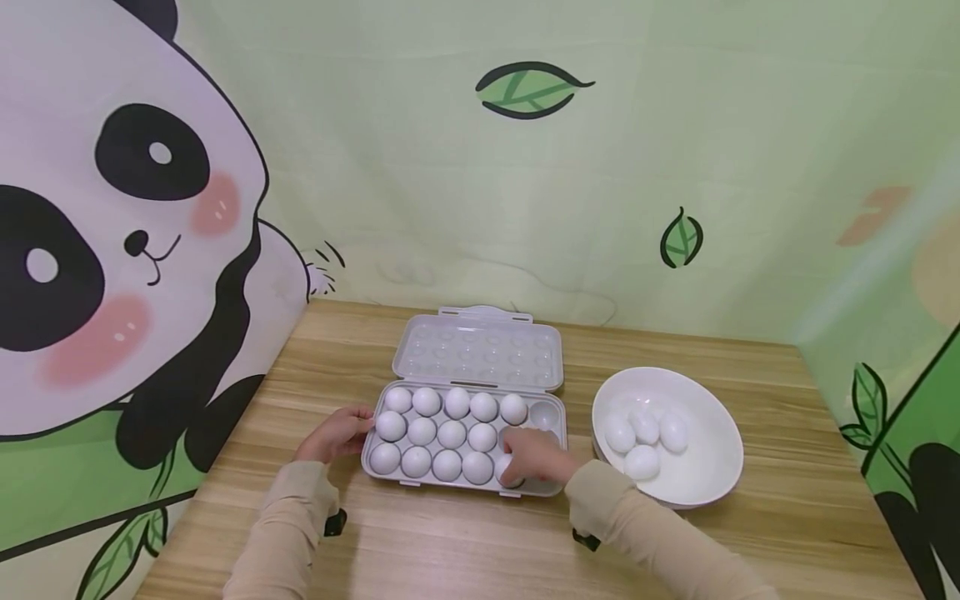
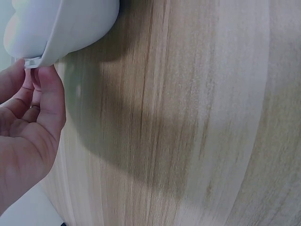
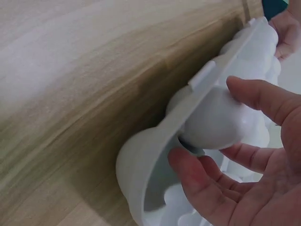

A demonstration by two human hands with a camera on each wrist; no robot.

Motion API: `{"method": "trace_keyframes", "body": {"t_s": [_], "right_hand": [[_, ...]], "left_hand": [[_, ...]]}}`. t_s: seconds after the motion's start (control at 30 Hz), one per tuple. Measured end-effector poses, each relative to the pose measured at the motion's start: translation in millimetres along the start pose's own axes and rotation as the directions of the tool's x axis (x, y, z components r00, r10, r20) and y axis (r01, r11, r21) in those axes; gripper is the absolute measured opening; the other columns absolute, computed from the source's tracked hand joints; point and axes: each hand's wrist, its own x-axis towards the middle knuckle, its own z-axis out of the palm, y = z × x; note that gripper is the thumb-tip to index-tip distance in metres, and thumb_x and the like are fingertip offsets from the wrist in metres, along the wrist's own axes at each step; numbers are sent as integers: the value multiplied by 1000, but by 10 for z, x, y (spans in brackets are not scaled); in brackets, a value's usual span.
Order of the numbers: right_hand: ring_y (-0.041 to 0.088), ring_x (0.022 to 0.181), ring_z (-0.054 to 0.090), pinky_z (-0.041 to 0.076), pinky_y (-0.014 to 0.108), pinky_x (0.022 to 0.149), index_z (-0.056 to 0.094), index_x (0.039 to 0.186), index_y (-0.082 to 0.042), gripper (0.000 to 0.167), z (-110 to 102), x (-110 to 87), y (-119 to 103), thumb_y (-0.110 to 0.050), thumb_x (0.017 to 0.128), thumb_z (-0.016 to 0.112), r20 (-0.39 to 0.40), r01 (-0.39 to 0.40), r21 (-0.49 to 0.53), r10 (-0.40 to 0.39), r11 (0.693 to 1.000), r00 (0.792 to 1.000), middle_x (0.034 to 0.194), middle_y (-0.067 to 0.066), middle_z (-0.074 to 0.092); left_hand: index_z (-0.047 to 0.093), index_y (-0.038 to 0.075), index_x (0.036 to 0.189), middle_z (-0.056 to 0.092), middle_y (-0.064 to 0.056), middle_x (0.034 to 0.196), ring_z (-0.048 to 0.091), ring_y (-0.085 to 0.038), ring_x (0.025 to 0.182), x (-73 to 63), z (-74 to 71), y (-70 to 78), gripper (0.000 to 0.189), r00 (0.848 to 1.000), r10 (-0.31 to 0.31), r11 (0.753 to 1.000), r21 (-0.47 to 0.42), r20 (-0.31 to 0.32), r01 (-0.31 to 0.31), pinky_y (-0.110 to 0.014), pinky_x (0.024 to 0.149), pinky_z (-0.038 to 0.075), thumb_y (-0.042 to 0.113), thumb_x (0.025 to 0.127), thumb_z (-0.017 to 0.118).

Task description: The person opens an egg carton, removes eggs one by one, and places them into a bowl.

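Two light beige sleeves (image 1: 285, 521) reach forward from the near side of the egg tray (image 1: 405, 481), with a small black piece (image 1: 335, 522) showing below each cuff. The right hand (image 1: 538, 454) comes in over the tray's right end, palm down, its thumb and fingers bent around one white egg (image 1: 510, 469) in the near row. As far as the right wrist view shows, that egg sits only partly down in its cup. The left hand (image 1: 341, 432) is at the tray's left end, thumb and fingertip pinching a small tab (image 2: 32, 62) at its rim.

The tray lies flat on the wooden tabletop (image 1: 450, 542), its long axis running left to right, the right end angled slightly nearer. Four more eggs fill the near row leftward; four stand in the middle row and five in the far row. To the tray's right, a white bowl (image 1: 708, 467) holds four eggs grouped toward its left side. Along the tray's far edge, the hinged lid (image 1: 477, 350) lies folded back, dimpled inside up. Beyond the tray hangs a pale green backdrop (image 1: 420, 167) printed with a panda (image 1: 172, 250) and leaves.
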Motion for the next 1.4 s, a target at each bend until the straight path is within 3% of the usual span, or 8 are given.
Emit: {"method": "trace_keyframes", "body": {"t_s": [0.1, 0.2, 0.4, 0.57, 0.77, 1.03, 1.23, 1.4], "right_hand": [[14, 52, 43, 34, 26, 45, 51, 73, -8, 28, 36, 8, -1, -16, 56, 73, -34, 26, -22, -26, 999, 999, 63, -3, 47], [13, 57, 40, 31, 25, 49, 51, 70, -8, 27, 74, 27, 3, -14, 55, 72, -60, 47, -38, -49, 998, 997, 63, -3, 46], [13, 55, 37, 30, 25, 45, 45, 65, -10, 24, 126, 62, 11, -9, 55, 67, -73, 46, -47, -50, 998, 996, 61, -2, 43], [13, 55, 37, 31, 25, 45, 46, 66, -10, 24, 135, 74, 16, -11, 55, 67, -68, 36, -44, -39, 998, 997, 62, -2, 44], [12, 55, 39, 31, 23, 46, 46, 65, -10, 22, 107, 54, 36, -12, 55, 65, -68, 51, -13, -52, 999, 996, 60, -3, 43], [11, 42, 44, 36, 20, 39, 49, 71, -8, 16, -92, 15, 64, -10, 62, 62, -13, -18, 204, 21, 979, 1000, 60, -1, 48], [13, 46, 49, 45, 26, 43, 52, 78, -4, 16, -274, 5, 91, -6, 64, 61, 30, -65, 417, 57, 907, 998, 64, 3, 51], [14, 52, 55, 48, 26, 51, 52, 90, 1, 23, -429, -9, 176, -9, 70, 59, 104, -78, 603, 19, 794, 994, 75, 6, 55]], "left_hand": [[54, 9, 100, 61, -5, 89, 60, -19, 80, 578, -445, -615, 22, 1000, -24, 1000, -12, 13, 24, -37, 69, 50, 24, 84, 59], [52, 9, 104, 61, -6, 92, 61, -21, 82, 929, -695, -981, 33, 996, -83, 996, -15, -42, 83, -39, 70, 50, 28, 79, 64], [48, 6, 110, 59, -10, 97, 60, -23, 84, 1234, -906, -1318, 50, 994, -89, 996, -35, -70, 87, -41, 70, 50, 32, 73, 69], [48, 7, 110, 59, -10, 99, 60, -24, 86, 1303, -948, -1402, 50, 992, -98, 994, -49, -82, 94, -43, 71, 50, 32, 72, 70], [47, 7, 111, 58, -11, 99, 60, -24, 86, 1259, -912, -1346, 51, 989, -112, 993, -47, -92, 108, -43, 72, 50, 32, 72, 70], [49, 7, 109, 59, -10, 97, 60, -23, 84, 1163, -829, -1230, 52, 986, -120, 993, -35, -112, 116, -42, 71, 50, 32, 69, 72], [50, 8, 108, 59, -10, 96, 60, -23, 82, 1182, -856, -1248, 51, 985, -124, 992, -33, -117, 121, -42, 70, 50, 32, 69, 72], [50, 8, 107, 59, -8, 93, 60, -21, 81, 1106, -805, -1153, 50, 986, -126, 992, -28, -105, 124, -40, 70, 51, 33, 69, 72]]}}
